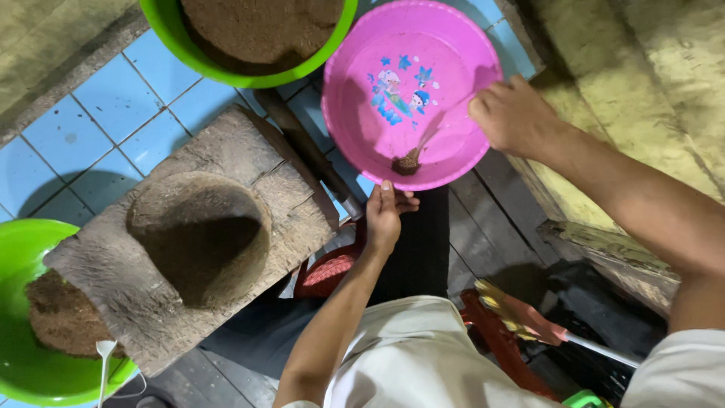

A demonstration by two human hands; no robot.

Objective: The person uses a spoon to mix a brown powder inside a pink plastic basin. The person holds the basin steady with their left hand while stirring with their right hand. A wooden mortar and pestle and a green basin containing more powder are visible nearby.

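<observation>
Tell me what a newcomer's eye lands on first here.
The bright pink basin at top centre: the left hand grips its near rim, the right hand scrapes a small brown clump inside. Left of it sits a wooden block with a deep hollow, flanked by two green basins of brown powder.

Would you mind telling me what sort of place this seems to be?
Probably a simple home work area for hand-pounding, at floor level. A heavy wooden block mortar with a hollowed bowl sits on blue floor tiles, with green plastic basins of brown powder beside it.
</observation>
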